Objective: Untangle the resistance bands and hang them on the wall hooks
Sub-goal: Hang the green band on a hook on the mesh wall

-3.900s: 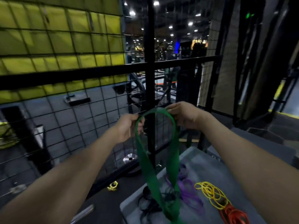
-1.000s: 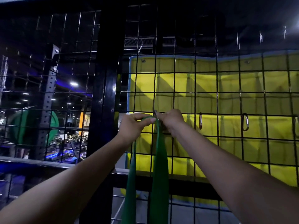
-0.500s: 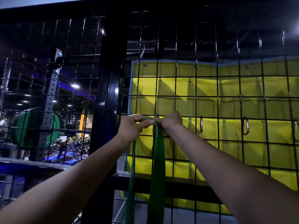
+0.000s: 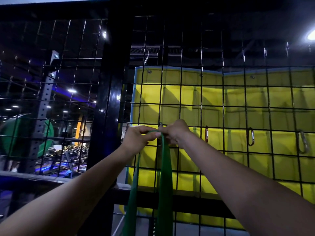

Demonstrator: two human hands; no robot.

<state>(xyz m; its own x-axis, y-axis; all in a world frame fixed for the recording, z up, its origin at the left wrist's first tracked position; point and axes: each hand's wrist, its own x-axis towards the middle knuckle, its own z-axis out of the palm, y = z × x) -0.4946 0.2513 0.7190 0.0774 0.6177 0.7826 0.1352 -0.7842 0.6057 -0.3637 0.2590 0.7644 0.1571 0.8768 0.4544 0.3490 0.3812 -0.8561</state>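
Observation:
A green resistance band hangs in two long strands down the black wire grid wall. My left hand pinches the top of its loop. Right beside it my right hand grips a grey carabiner hook clipped to the grid, with the band's top pressed against the hook. Whether the band is threaded into the hook is hidden by my fingers. Three more carabiner hooks hang on the same grid row: a red one, a black one and a grey one.
A thick black post stands just left of my hands. Behind the grid hangs a yellow padded mat. Through the left mesh panel a grey perforated rack upright and a green weight plate show in the dim gym.
I turned from the table of bands to the grid wall, lifting the green band to a carabiner. Over the last second both hands stayed at the hook with only slight shifts.

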